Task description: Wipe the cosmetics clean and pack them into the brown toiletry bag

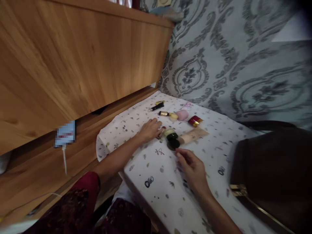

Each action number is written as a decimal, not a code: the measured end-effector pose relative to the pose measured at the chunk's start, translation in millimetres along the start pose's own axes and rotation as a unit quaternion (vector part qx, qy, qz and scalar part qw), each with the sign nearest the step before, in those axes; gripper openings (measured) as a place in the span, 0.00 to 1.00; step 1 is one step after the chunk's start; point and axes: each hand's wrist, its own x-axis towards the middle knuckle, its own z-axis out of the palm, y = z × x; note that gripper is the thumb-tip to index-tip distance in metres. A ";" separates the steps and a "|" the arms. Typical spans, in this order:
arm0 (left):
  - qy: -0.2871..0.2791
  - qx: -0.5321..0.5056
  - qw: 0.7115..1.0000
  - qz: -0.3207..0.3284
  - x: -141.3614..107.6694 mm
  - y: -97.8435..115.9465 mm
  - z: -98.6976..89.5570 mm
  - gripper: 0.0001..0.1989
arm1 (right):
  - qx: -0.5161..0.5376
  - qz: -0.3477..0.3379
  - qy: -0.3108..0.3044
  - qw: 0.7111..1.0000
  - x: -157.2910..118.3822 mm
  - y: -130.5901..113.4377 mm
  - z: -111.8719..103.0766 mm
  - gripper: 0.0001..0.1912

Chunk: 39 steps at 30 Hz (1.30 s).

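My left hand [149, 129] rests on the patterned cloth with its fingers curled down over something small, mostly hidden. Right beside its fingertips is a small jar with a pale body and dark lid [172, 136]. My right hand [193, 169] has thumb and forefinger together at the edge of a black round lid [173, 144]. Just past that lid lies a beige tube [195, 135]. Farther back are a gold-and-black lipstick [164, 113], a yellow round piece [173, 117], a pink rounded item [182, 114] and a dark red and gold packet [195, 121].
A white printed cloth [168, 195] covers the table. Black clips [157, 106] lie toward its back corner. A dark brown bag with a gold zip [273, 175] stands at the right. Wooden furniture [97, 58] borders the left, and patterned wallpaper [219, 65] rises behind.
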 end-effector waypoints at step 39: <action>0.006 0.213 0.976 -0.034 61.1 52.7 -37.6 0.25 | -0.080 -0.169 0.029 0.982 -2.8 13.4 1.5 0.11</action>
